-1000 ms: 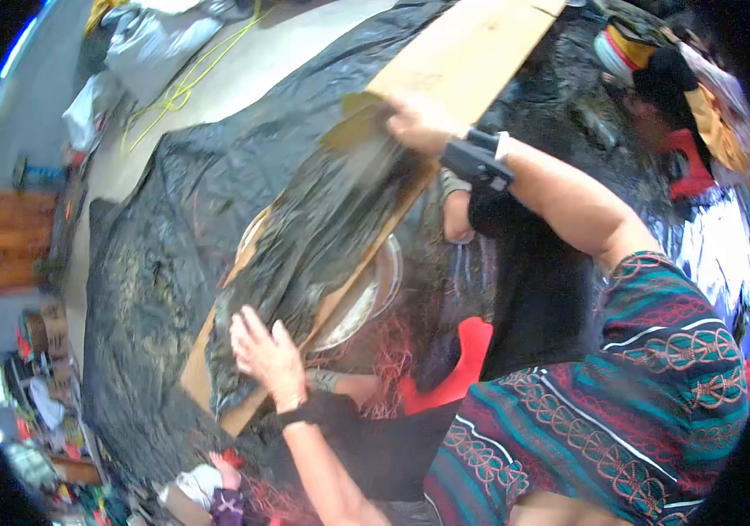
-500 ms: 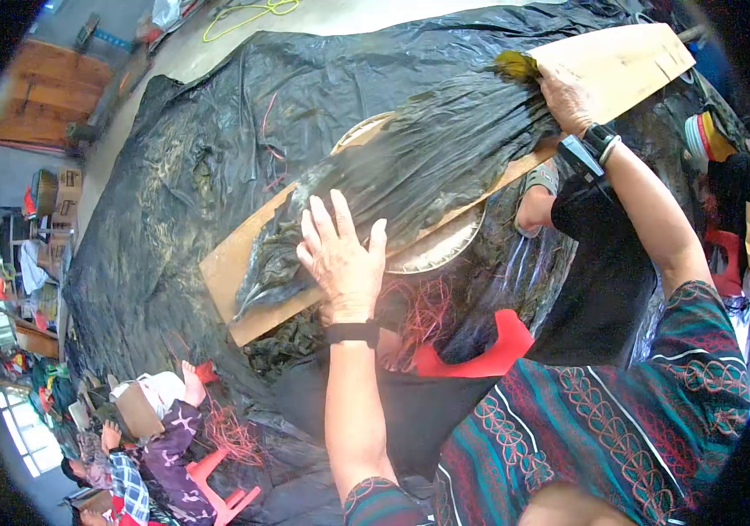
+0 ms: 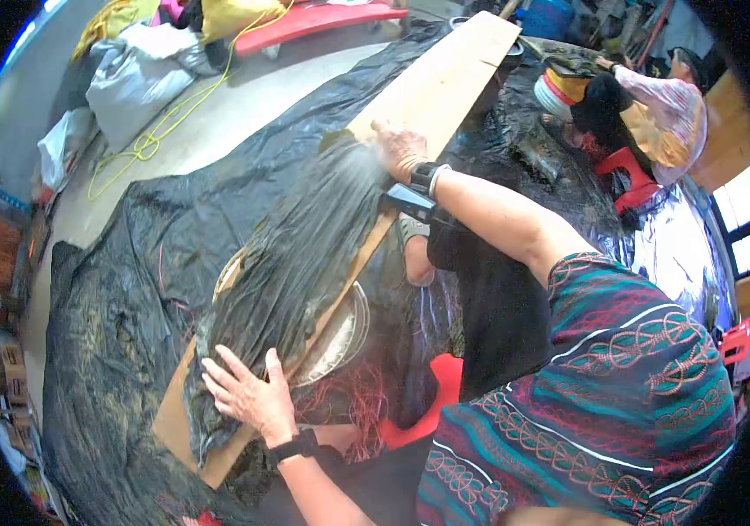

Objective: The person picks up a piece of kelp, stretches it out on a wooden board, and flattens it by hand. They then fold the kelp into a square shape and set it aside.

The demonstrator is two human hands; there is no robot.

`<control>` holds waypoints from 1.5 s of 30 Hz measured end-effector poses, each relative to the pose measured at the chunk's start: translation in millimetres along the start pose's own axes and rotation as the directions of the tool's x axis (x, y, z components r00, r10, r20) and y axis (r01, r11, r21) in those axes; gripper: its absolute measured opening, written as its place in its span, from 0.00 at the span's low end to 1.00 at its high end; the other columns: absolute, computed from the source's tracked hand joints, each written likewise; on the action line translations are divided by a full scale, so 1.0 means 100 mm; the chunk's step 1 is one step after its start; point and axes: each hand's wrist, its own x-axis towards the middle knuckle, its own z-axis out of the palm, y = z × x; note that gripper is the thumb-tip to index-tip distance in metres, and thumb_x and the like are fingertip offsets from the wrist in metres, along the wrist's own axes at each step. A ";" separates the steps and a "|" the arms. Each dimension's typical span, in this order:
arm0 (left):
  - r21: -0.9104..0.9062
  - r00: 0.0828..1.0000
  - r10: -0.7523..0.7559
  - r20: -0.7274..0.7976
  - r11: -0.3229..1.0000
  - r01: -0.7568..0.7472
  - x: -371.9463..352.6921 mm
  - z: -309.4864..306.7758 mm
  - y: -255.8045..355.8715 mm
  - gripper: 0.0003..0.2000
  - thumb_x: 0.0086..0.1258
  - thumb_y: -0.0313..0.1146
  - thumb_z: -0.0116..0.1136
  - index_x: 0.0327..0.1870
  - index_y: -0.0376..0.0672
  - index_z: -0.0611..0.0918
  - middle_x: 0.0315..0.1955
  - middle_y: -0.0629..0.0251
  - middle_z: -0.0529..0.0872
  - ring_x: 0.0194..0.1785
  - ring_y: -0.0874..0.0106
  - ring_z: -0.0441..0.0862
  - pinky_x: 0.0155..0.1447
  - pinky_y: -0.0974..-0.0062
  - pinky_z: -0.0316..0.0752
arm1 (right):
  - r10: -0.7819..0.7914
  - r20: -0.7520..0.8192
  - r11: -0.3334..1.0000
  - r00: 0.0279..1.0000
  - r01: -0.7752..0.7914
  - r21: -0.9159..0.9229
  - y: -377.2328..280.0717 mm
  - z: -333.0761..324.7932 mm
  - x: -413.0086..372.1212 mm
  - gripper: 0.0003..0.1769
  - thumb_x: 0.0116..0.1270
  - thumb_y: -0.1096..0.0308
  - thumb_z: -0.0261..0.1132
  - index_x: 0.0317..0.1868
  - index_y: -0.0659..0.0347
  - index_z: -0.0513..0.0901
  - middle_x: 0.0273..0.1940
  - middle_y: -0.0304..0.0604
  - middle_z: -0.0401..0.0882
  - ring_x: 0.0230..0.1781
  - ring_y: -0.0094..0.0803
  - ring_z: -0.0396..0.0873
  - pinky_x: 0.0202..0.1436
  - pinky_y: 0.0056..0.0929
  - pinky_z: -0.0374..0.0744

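A long fan of dark, wrinkled kelp-like leaf (image 3: 300, 250) lies along a pale wooden board (image 3: 441, 83), gathered at its upper end and spread wider toward the lower end. My right hand (image 3: 399, 151) is on the gathered end, with its fingers curled over it and partly hidden. Near the lower end, my left hand (image 3: 252, 399) lies flat on the leaf with its fingers spread. Under the board sits a round, shallow basket (image 3: 340, 342), its rim showing on both sides. A tangle of red strings (image 3: 349, 408) lies beside the basket.
Black plastic sheeting (image 3: 112, 351) covers the floor. A red stool (image 3: 428, 408) is close to my legs. Another person (image 3: 664, 114) sits at the upper right near a stack of round items (image 3: 559, 92). White sacks (image 3: 143, 83) and a yellow cord (image 3: 143, 149) lie upper left.
My view has swung to the right, so the board sits lower left and steeper in it. Both hands keep their places on the dark leaf.
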 end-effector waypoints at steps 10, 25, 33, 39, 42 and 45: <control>0.031 1.000 -0.001 -0.006 1.000 0.001 0.01 0.09 -0.04 0.41 0.72 0.62 0.52 0.79 0.47 0.60 0.77 0.46 0.60 0.77 0.46 0.57 0.73 0.42 0.56 | -0.561 -0.050 0.801 0.826 0.557 0.222 -0.47 -0.07 -0.41 0.30 0.69 0.47 0.63 0.68 0.48 0.75 0.69 0.48 0.72 0.68 0.50 0.69 0.71 0.57 0.66; -0.211 0.988 -0.026 -0.150 0.978 -0.006 -0.02 0.21 -0.21 0.44 0.63 0.63 0.63 0.73 0.40 0.67 0.71 0.42 0.64 0.74 0.43 0.60 0.70 0.42 0.59 | -0.577 0.245 0.802 0.779 0.597 -0.012 -0.49 0.04 -0.54 0.39 0.73 0.39 0.54 0.76 0.52 0.66 0.79 0.49 0.58 0.80 0.47 0.54 0.81 0.45 0.52; -0.542 0.781 -0.248 -0.574 0.829 -0.135 -0.08 -0.31 -0.40 0.27 0.62 0.46 0.70 0.57 0.40 0.77 0.48 0.58 0.80 0.55 0.55 0.76 0.58 0.52 0.68 | -0.706 -0.016 0.684 0.708 0.688 0.245 -0.53 0.07 -1.00 0.33 0.73 0.54 0.62 0.74 0.59 0.68 0.73 0.52 0.68 0.73 0.49 0.65 0.75 0.45 0.63; -0.669 0.745 -0.285 -0.604 0.690 -0.278 -0.80 -1.21 -0.94 0.10 0.65 0.30 0.69 0.43 0.36 0.85 0.36 0.54 0.88 0.40 0.59 0.87 0.45 0.69 0.80 | -0.823 0.002 0.558 0.568 0.808 0.188 -0.70 -0.06 -1.64 0.29 0.70 0.58 0.63 0.69 0.59 0.72 0.72 0.49 0.69 0.69 0.51 0.68 0.72 0.47 0.66; -0.665 0.716 -0.401 -0.571 0.738 -0.117 -1.37 -1.25 -1.39 0.09 0.68 0.27 0.66 0.47 0.36 0.85 0.39 0.57 0.89 0.43 0.64 0.87 0.49 0.70 0.80 | -0.817 0.008 0.571 0.576 0.808 0.144 -0.68 0.04 -1.71 0.31 0.68 0.60 0.65 0.70 0.57 0.72 0.73 0.48 0.67 0.71 0.49 0.66 0.75 0.48 0.64; -0.829 0.609 -0.751 -0.257 0.495 0.260 -1.98 -0.56 -1.81 0.09 0.74 0.28 0.61 0.50 0.34 0.84 0.40 0.62 0.89 0.43 0.72 0.85 0.49 0.73 0.80 | -0.802 0.034 0.598 0.597 0.800 0.054 -0.66 0.09 -1.74 0.33 0.66 0.61 0.66 0.71 0.55 0.70 0.74 0.46 0.65 0.73 0.48 0.63 0.76 0.48 0.63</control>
